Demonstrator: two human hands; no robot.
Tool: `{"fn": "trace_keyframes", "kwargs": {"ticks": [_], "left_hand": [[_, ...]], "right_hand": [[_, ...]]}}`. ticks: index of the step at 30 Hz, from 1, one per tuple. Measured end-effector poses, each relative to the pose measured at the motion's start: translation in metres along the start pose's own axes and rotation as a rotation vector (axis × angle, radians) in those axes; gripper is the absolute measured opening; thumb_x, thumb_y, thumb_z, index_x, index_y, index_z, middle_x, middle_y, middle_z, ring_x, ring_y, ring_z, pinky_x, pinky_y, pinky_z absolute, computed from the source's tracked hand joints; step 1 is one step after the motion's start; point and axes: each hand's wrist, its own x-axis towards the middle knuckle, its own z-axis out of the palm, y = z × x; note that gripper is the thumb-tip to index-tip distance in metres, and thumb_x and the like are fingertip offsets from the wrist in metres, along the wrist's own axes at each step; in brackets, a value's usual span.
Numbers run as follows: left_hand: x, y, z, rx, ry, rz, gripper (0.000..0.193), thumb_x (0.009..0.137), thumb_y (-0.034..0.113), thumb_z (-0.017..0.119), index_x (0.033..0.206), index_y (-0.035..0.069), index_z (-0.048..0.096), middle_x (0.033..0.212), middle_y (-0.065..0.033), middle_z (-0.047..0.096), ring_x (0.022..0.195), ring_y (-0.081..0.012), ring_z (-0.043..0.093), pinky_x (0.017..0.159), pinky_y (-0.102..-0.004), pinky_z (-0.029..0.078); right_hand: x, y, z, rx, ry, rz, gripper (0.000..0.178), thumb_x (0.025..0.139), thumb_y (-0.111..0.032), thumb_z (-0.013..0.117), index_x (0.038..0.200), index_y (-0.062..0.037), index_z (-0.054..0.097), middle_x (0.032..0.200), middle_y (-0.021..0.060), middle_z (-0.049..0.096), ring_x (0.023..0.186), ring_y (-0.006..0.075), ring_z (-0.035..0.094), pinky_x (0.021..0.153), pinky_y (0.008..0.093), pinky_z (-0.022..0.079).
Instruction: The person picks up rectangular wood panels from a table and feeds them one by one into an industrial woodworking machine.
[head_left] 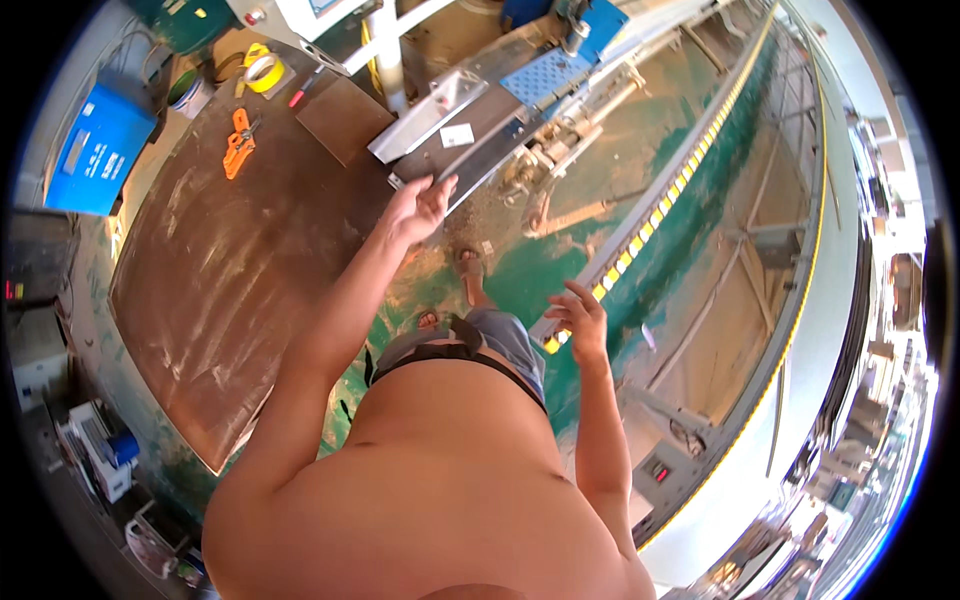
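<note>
The left hand (420, 205) reaches far forward, arm outstretched, fingers spread and touching the near end of a long metal bar (470, 165) beside the brown table (230, 280). The right hand (580, 320) hangs loosely curled, empty.

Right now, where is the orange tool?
In the head view, the orange tool lies on the brown table, upper left, just below the yellow tape roll and well left of the left hand.

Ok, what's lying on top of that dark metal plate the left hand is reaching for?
A small white card lies on the dark metal plate. The left hand covers the plate's near end, so that part is hidden.
</note>
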Motion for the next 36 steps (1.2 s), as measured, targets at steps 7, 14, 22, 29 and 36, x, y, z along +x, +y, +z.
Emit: {"fn": "trace_keyframes", "kwargs": {"ticks": [7, 14, 22, 29, 36], "left_hand": [[0.049, -0.003, 0.021, 0.118, -0.017, 0.101, 0.023, 0.090, 0.016, 0.049, 0.102, -0.003, 0.054, 0.100, -0.0131, 0.064, 0.087, -0.0216, 0.063, 0.068, -0.0290, 0.051], [0.006, -0.057, 0.000, 0.367, -0.144, 0.176, 0.022, 0.091, 0.018, 0.048, 0.104, 0.002, 0.056, 0.109, -0.0108, 0.060, 0.095, -0.0240, 0.057, 0.077, -0.0318, 0.047], [-0.108, -0.155, -0.293, 0.835, 0.229, -0.037, 0.026, 0.093, 0.027, 0.039, 0.073, 0.012, 0.043, 0.063, -0.0013, 0.042, 0.056, -0.0143, 0.046, 0.050, -0.0275, 0.041], [-0.191, -0.260, -0.326, 1.622, 0.933, -0.423, 0.031, 0.087, 0.025, 0.053, 0.103, 0.011, 0.031, 0.096, -0.0084, 0.039, 0.079, -0.0214, 0.047, 0.060, -0.0353, 0.040], [-0.140, -0.289, -0.183, 2.155, 0.813, 0.004, 0.072, 0.082, 0.022, 0.066, 0.139, 0.006, 0.024, 0.139, -0.0133, 0.032, 0.114, -0.0252, 0.046, 0.085, -0.0390, 0.044]], "right_hand": [[-0.132, 0.055, -0.093, 0.059, 0.409, 0.108, 0.037, 0.085, -0.012, 0.049, 0.120, 0.0003, 0.049, 0.091, 0.0114, 0.065, 0.068, 0.0167, 0.065, 0.050, 0.0226, 0.045], [-0.208, 0.152, -0.190, 0.179, 0.642, 0.294, 0.037, 0.087, -0.015, 0.049, 0.121, -0.0014, 0.049, 0.090, 0.0102, 0.064, 0.072, 0.0172, 0.065, 0.051, 0.0225, 0.044], [-0.230, 0.177, -0.408, 0.301, 0.848, 0.209, 0.031, 0.087, -0.015, 0.049, 0.115, -0.0020, 0.053, 0.091, 0.0099, 0.064, 0.071, 0.0182, 0.064, 0.053, 0.0253, 0.046], [-0.261, 0.189, -0.593, 0.451, 1.374, -0.173, 0.026, 0.086, -0.015, 0.050, 0.103, 0.0034, 0.056, 0.085, 0.0128, 0.063, 0.061, 0.0186, 0.060, 0.051, 0.0284, 0.046], [-0.276, 0.258, -0.712, -0.070, 1.762, 0.606, 0.063, 0.075, -0.029, 0.062, 0.128, -0.0036, 0.041, 0.117, 0.0199, 0.054, 0.107, 0.0321, 0.054, 0.091, 0.0375, 0.044]]}}
